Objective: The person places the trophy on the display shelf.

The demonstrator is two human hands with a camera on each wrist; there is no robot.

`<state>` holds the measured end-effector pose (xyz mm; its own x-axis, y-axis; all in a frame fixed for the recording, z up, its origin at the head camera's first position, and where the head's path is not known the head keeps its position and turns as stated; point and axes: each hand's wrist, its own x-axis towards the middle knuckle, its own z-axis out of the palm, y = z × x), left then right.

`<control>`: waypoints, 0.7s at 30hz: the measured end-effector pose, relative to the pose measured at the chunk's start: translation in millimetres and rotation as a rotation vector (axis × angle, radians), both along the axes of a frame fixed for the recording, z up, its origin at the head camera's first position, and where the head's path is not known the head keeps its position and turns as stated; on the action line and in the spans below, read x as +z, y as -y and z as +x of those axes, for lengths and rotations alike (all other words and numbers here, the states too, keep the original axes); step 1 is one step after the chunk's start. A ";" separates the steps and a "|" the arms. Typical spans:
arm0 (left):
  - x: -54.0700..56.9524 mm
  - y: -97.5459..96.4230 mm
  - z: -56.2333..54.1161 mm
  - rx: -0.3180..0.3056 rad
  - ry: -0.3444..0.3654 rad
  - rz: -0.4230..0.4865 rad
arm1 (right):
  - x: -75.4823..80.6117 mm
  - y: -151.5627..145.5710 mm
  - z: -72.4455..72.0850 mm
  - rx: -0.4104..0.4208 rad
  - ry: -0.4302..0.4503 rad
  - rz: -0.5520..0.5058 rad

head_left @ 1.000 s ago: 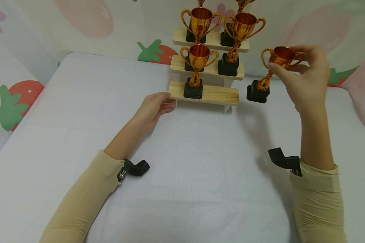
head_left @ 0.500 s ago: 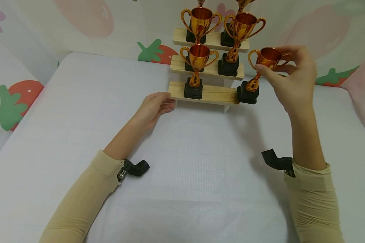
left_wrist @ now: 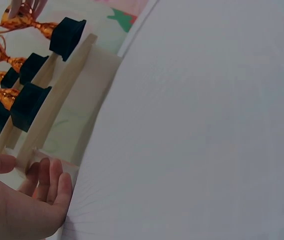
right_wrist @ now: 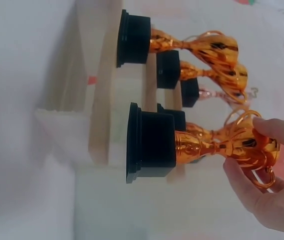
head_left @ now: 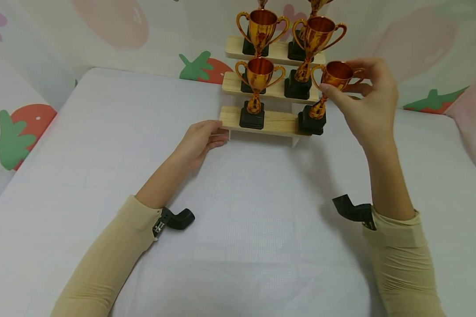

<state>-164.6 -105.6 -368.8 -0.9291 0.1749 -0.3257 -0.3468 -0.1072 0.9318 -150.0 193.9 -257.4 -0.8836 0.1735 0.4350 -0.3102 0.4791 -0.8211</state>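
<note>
My right hand (head_left: 370, 99) grips a small gold trophy cup (head_left: 337, 75) by its bowl. The trophy leans slightly, its black square base (head_left: 311, 119) over the right end of the lowest step of a wooden three-step display stand (head_left: 281, 123). In the right wrist view a gap shows between that base (right_wrist: 154, 145) and the step (right_wrist: 101, 115). At the stand's left end, my left hand (head_left: 202, 138) pinches the lowest step, thumb above and fingers below, as the left wrist view shows. Another gold trophy (head_left: 258, 81) stands upright on this step, toward the left.
Behind, a gold trophy (head_left: 317, 37) stands on the middle step's right side, and another (head_left: 262, 28) rises at the left. More trophies on the top step are cut off by the frame. A white cloth (head_left: 238, 220) covers the table; a strawberry-print curtain (head_left: 162, 26) hangs behind.
My right hand has carried the trophy leftward, from beside the stand to over the right end of its lowest step. My left hand and the stand have stayed still.
</note>
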 end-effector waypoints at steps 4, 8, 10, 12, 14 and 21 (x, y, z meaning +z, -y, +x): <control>0.1 0.1 0.3 -0.002 0.001 0.003 | -4.0 5.3 -0.3 0.010 -0.019 0.026; 0.1 0.2 0.7 -0.004 0.002 0.004 | -7.5 10.6 -1.7 0.033 -0.021 -0.006; 0.4 0.3 1.0 -0.003 0.003 0.005 | -8.7 13.1 -2.5 0.047 -0.020 -0.032; 0.9 0.4 1.3 -0.002 0.004 0.007 | -10.2 15.5 -3.4 0.059 -0.021 -0.052; 1.0 0.3 1.3 0.001 0.004 0.007 | -12.1 17.6 -4.5 0.071 -0.031 -0.059; 1.6 0.0 1.0 0.004 0.006 -0.002 | -16.8 23.9 -6.9 0.070 -0.031 -0.046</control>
<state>-163.6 -105.6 -367.3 -0.9279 0.1705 -0.3315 -0.3519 -0.1067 0.9299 -157.0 169.9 -274.3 -0.8803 0.1319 0.4557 -0.3675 0.4177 -0.8309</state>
